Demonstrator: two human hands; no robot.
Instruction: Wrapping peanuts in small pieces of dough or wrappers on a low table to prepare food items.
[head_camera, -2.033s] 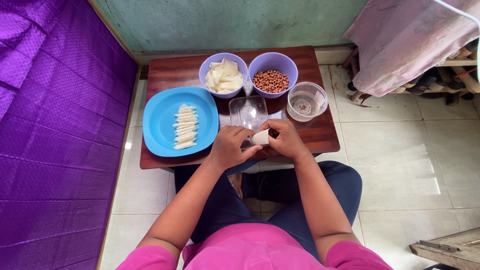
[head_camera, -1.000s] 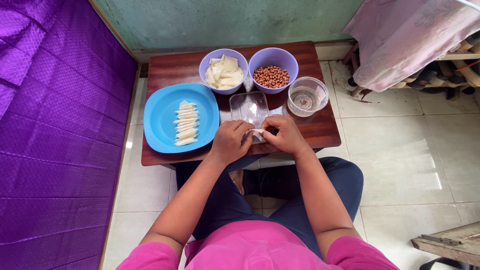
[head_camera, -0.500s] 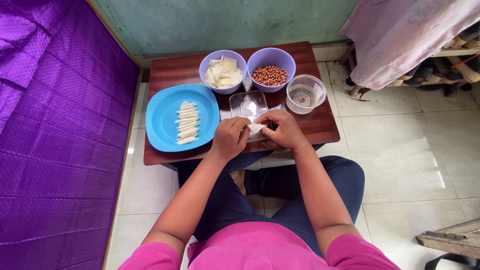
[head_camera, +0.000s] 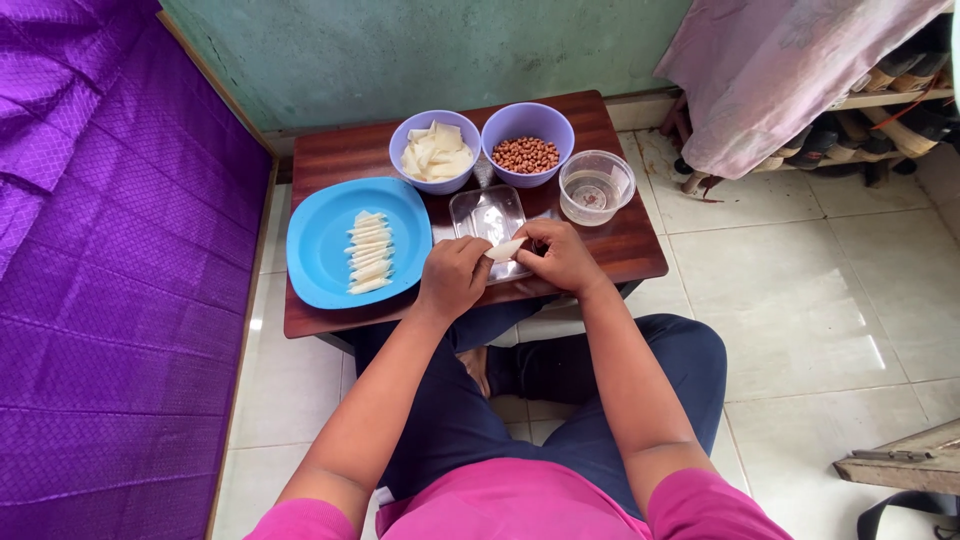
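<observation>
Hands (head_camera: 508, 265) pinch pale wrapper (head_camera: 503, 250) between fingertips.

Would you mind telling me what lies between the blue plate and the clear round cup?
In the head view, a clear rectangular tray lies between blue plate and clear cup.

Plate (head_camera: 320, 240) left of tray (head_camera: 487, 212), bowls (head_camera: 527, 125) behind.

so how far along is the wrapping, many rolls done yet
Done: a row of finished rolls lies on the blue plate. In hand: the left hand and right hand pinch one pale wrapper piece over the clear tray. Left: the bowl of wrappers holds a good pile, and the bowl of peanuts looks well filled, so plenty seems to remain.
</observation>
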